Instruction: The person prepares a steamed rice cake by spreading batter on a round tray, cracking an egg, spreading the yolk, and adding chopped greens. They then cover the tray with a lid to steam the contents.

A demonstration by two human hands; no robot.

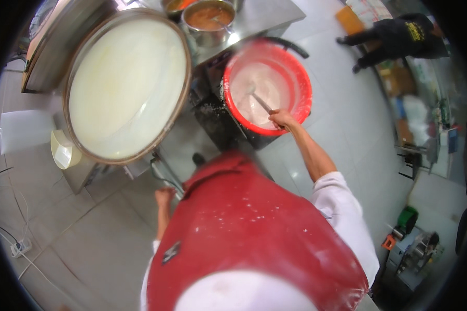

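My right hand (281,119) grips the handle of a ladle (261,102), whose head dips into a pale, milky liquid (265,83). A red plastic tub (305,79) with splashes on its rim holds this liquid. My left hand (165,195) is curled beside my red apron (237,217), close to a grey pipe or bar; whether it grips that is unclear. Ahead on the left is a wide, round cooking surface (124,85), smooth and whitish, with a brown rim.
A metal pot of orange-brown sauce (208,17) with a utensil stands on a steel counter (270,13). A cream-coloured container (64,149) sits beside the round surface. Cords and a power strip (21,248) lie at left. Another person (402,37) stands at far right near cluttered shelves.
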